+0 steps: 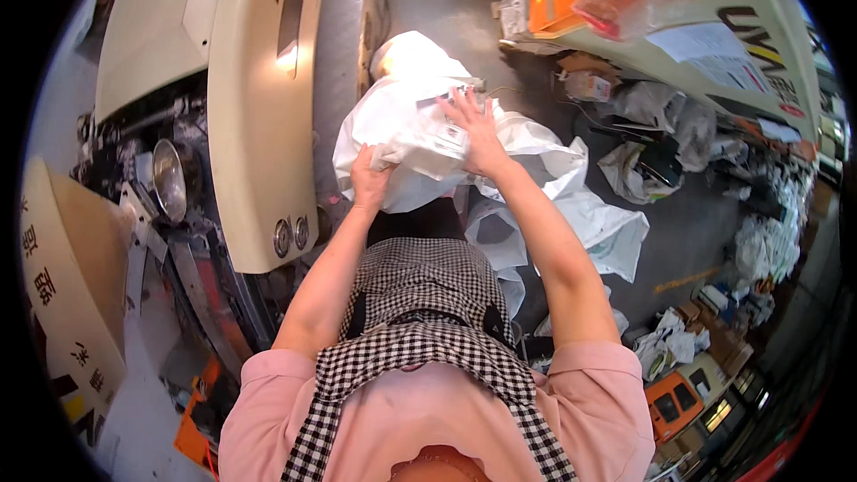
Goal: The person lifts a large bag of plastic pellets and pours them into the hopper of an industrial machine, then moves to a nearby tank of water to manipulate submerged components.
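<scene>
In front of my body a large white sack bulges upward, with a clear plastic bag bearing a small label lying on its near side. My left hand is closed at the bag's left edge, its fingers gripping the plastic; whether they also catch the sack is hard to see. The right hand lies over the bag's right side with fingers spread apart. Beyond its fingertips there is a small greyish piece on the sack, too blurred to name. More white sacks spread out to the right of my right forearm.
A tall beige machine stands close on the left, with a round metal bowl-shaped part beside it. An orange and beige machine reaches in at the upper right. Crumpled plastic bags and cardboard boxes litter the right-hand floor.
</scene>
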Motion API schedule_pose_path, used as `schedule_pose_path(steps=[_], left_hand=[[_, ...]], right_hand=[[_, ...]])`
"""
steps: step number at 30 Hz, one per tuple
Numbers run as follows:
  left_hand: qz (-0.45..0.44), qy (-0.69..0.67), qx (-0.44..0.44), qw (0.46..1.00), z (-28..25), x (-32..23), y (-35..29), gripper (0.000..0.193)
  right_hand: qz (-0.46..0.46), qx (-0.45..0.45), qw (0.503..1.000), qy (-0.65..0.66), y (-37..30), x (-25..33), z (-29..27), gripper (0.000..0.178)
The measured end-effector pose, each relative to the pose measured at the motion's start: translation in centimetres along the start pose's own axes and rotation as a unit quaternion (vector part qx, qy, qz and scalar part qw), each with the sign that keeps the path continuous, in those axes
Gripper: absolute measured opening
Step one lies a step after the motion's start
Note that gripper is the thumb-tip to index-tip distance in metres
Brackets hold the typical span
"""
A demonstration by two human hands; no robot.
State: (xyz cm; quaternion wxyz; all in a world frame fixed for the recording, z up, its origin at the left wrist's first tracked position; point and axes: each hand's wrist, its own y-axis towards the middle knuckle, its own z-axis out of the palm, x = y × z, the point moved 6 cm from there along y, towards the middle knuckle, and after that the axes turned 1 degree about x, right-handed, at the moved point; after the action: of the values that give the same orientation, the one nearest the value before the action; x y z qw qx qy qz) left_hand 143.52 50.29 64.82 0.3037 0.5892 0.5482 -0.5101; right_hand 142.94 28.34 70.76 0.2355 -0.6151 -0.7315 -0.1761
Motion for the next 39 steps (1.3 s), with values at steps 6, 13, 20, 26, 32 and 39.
schedule_pose_path(steps=[6,13,20,26,32,39], left_hand=[[0.04,0.177,-0.048,0.982,-3.1,-3.0,-4.9,0.118],[0.015,0.168,-0.131,0.977,1.8,0.6,-2.8,0.134],[0.04,-0.041,-0.155,0.986,2.2,4.0,-2.4,0.114],[-0.099,-0.044,-0.164,0.981,-4.2,9.7,-7.6,0.07],[0.089,-0.559,-0.144,0.812,-10.9,18.4,-7.3,0.057],[-0.146,-0.473,-0.379,0.782,-9.7,16.0,-8.8,0.059]], right_hand=[[-0.042,0.075,0.99,0.112,2.5,0.4,3.7,0.101],[-0.104,-0.014,0.986,0.131,3.9,0.7,7.0,0.067],[-0.09,0.039,0.986,0.138,3.8,6.8,8.5,0.042],[-0.178,0.148,0.965,0.123,4.6,15.2,16.7,0.038],[-0.275,0.186,0.943,0.034,6.7,23.4,23.5,0.038],[-0.118,0.105,0.971,0.178,7.1,18.2,18.1,0.05]])
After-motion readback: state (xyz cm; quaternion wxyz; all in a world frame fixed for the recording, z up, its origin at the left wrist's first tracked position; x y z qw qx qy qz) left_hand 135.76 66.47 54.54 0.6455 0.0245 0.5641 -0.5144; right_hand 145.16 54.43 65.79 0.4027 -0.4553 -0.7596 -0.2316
